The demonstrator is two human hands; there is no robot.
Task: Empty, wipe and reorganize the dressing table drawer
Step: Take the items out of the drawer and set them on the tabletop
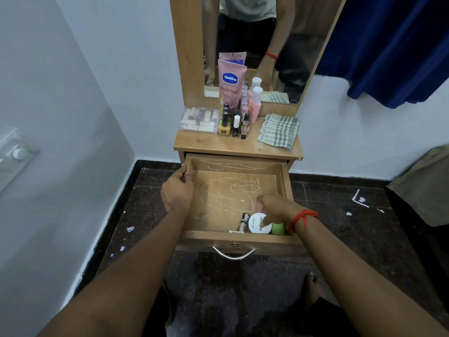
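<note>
The wooden drawer (286,181) stands pulled out, its floor marked with white scribbles. At its front right lie a white round compact (256,223), a green item (279,228), a small dark tube (244,218) and a thin white stick (234,231). My left hand (177,190) holds the drawer's left wall. My right hand (274,206) reaches down onto the compact, its fingers curled around the rim. On the tabletop (218,143) sit a pink Vaseline tube (230,83), nail polish bottles (234,124), a clear lipstick box (199,119), a pink bottle (255,105) and a checked cloth (279,131).
A mirror (298,45) rises behind the tabletop. A blue curtain (393,49) hangs at the right. White walls stand left and behind, with a switch plate (17,152) on the left wall. The dark floor (340,215) has paper scraps. The drawer handle (234,254) faces me.
</note>
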